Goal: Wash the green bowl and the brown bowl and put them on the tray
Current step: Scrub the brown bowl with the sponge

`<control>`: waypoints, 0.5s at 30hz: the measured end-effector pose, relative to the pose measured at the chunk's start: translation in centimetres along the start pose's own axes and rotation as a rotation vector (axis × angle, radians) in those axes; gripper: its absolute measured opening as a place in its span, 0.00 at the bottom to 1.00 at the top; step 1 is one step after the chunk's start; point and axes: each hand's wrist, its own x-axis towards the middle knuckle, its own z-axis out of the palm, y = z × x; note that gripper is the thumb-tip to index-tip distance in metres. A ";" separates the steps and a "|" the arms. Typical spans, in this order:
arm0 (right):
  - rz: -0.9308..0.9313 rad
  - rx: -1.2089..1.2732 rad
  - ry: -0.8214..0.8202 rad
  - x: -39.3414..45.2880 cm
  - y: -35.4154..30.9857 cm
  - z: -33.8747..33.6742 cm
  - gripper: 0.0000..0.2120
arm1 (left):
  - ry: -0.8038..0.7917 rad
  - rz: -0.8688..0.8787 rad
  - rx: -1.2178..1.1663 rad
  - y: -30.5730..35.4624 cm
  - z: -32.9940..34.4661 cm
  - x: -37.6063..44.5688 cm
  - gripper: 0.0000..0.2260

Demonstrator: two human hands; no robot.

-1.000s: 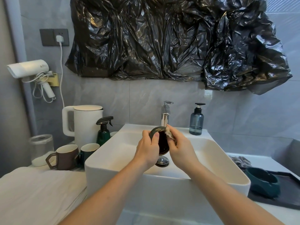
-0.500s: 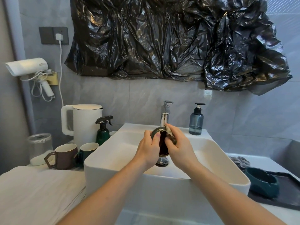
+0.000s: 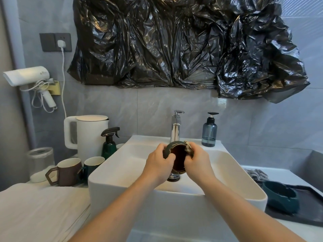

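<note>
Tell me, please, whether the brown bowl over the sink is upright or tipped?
Tipped. The brown bowl stands on edge above the sink, its dark opening facing the camera, gripped by the left hand and right hand.

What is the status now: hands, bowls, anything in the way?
Left hand grips brown bowl over sink. Right hand rubs its rim with cloth. Green bowl on tray. Nothing blocking.

A brown bowl (image 3: 178, 158), glossy dark inside with a dull olive-brown outer wall, is tipped on edge above the white basin, its opening facing the camera. At near right, a green bowl (image 3: 279, 196) in deep teal rests on the dark tray (image 3: 307, 210) beside the basin.
</note>
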 end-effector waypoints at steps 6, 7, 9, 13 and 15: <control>-0.218 -0.045 -0.154 -0.5 -0.7 0.7 0.27 | 0.075 -0.032 0.210 -0.5 -0.4 0.2 0.07; -0.237 -0.040 -0.184 -0.7 -1.0 0.6 0.27 | 0.085 -0.018 0.232 -0.5 -0.4 0.2 0.07; -0.254 -0.009 -0.215 -0.9 -1.3 0.5 0.27 | 0.109 0.015 0.244 -0.3 -0.3 0.1 0.08; -0.168 0.112 -0.229 -0.9 -1.2 0.5 0.23 | 0.224 0.067 0.243 0.1 -0.7 -0.1 0.08; -0.151 0.137 -0.211 -0.7 -0.9 0.6 0.15 | 0.270 0.080 0.232 0.2 -0.8 -0.3 0.08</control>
